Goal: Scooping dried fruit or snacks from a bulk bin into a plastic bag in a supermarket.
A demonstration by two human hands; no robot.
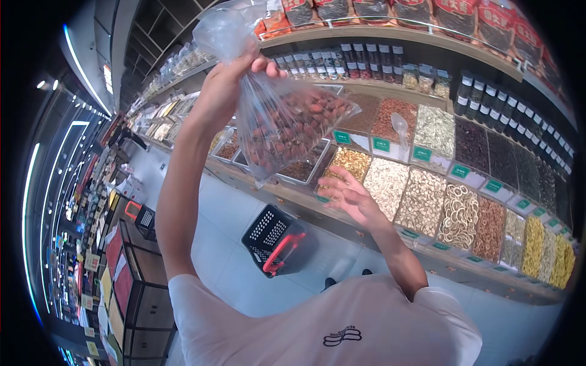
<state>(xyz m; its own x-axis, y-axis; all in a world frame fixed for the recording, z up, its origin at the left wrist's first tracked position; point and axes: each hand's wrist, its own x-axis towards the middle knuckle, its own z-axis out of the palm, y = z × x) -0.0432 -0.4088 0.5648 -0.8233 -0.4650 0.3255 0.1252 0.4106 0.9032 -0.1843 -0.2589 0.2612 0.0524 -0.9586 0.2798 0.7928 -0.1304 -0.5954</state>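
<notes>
My left hand (229, 82) grips the gathered neck of a clear plastic bag (293, 123) and holds it up above the bulk bins. Dried reddish-brown buds or fruits fill the lower part of the bag, and its loose top puffs up over my fist. My right hand (350, 196) is empty, fingers spread, over the edge of a bin of golden dried flowers or pieces (350, 160). Beside that lies a bin of pale dried slices (387, 185). A clear scoop (399, 128) rests in a bin of reddish dried goods (393, 112) behind.
A black shopping basket (268, 228) with a red handle stands on the tiled floor below the counter. Another basket (145, 219) is further left, near a display cabinet (146, 293). Jars (373, 61) line the shelf behind the bins. People (126, 135) stand far down the aisle.
</notes>
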